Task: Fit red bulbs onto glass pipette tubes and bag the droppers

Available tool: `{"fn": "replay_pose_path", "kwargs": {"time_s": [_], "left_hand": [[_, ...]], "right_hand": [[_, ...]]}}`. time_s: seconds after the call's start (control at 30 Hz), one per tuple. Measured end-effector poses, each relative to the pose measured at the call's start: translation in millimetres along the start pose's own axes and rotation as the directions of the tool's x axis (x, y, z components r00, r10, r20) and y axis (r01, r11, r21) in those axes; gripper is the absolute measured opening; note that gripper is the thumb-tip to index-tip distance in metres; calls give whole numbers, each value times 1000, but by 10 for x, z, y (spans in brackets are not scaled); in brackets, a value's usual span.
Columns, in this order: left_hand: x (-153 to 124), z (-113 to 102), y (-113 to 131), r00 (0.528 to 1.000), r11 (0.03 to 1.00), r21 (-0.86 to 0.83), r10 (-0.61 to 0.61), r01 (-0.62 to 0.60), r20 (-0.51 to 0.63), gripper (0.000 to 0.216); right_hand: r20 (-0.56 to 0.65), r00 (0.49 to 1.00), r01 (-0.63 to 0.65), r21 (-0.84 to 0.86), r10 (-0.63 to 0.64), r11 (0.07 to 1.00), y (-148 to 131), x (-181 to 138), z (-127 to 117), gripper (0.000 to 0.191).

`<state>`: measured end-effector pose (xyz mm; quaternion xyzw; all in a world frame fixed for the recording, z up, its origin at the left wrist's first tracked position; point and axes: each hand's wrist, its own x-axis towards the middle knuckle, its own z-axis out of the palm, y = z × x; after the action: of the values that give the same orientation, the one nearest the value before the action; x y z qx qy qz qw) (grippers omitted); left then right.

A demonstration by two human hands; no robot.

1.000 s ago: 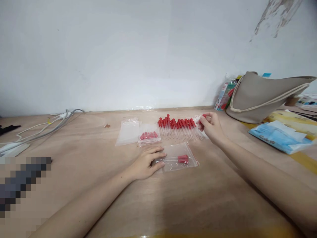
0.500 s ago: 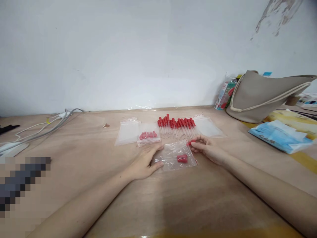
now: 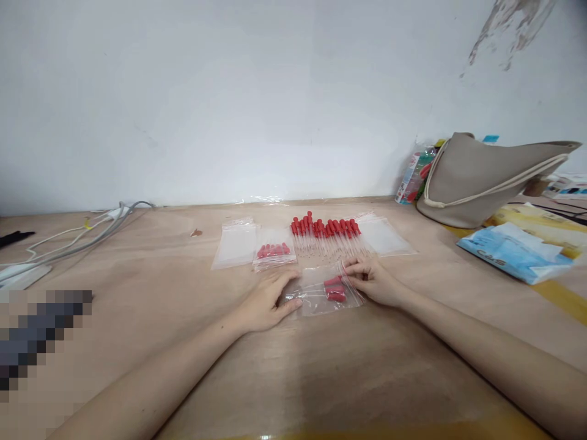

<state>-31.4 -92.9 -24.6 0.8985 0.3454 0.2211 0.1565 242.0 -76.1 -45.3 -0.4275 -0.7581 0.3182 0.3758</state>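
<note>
A clear zip-lock bag (image 3: pixel 316 305) lies flat on the table between my hands, with red-bulbed droppers (image 3: pixel 335 294) inside. My left hand (image 3: pixel 270 299) is spread at the bag's left end, thumb and fingers apart and touching its edges. At the right end, the bag's mouth, my right hand (image 3: pixel 367 280) has its fingers pinched together at the bulb end of another dropper (image 3: pixel 333 282), whose stem lies inside the bag. Behind the bag is a row of loose droppers (image 3: pixel 325 228), red bulbs toward the wall. Their tips point toward me.
Left of the row lies a filled bag (image 3: pixel 274 250) beside flat clear bags (image 3: pixel 236 244); more bags (image 3: pixel 389 235) lie to its right. A grey handbag (image 3: pixel 477 177), a plastic bottle (image 3: pixel 413 177) and a blue tissue pack (image 3: pixel 513 253) stand at right. Cables (image 3: pixel 105 226) run at left.
My right hand has moved left to the bag's mouth, and the dropper it holds has slid inside, beside the other red bulbs. My left hand has stayed in place.
</note>
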Motion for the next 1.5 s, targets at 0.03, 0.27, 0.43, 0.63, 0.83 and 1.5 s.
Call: {"fn": "replay_pose_path", "kwargs": {"time_s": [0.03,0.27,0.43,0.63,0.83,1.5], "left_hand": [[2,-2,5,1000,1000,-7,-2,2,-1,38],[17,-11,27,999,999,-31,30,-30,12,22],[13,-16,26,1000,999,-49,4,-3,22,18],[4,-21,29,1000,997,-71,-9,9,11,14],[5,-33,45,1000,998,-62,0,1,9,17],[-3,6,-16,999,999,-43,-4,6,54,34]], "right_hand": [[-1,1000,17,9,-17,1000,1,-7,1,16],[31,991,-135,93,133,986,39,123,-228,20],[-297,946,-220,-291,131,931,177,559,-525,14],[-365,928,-297,-593,79,748,298,1044,-523,28],[-268,953,-291,-679,142,674,301,1203,-376,30],[-526,716,-90,582,459,808,126,184,-128,30]]}}
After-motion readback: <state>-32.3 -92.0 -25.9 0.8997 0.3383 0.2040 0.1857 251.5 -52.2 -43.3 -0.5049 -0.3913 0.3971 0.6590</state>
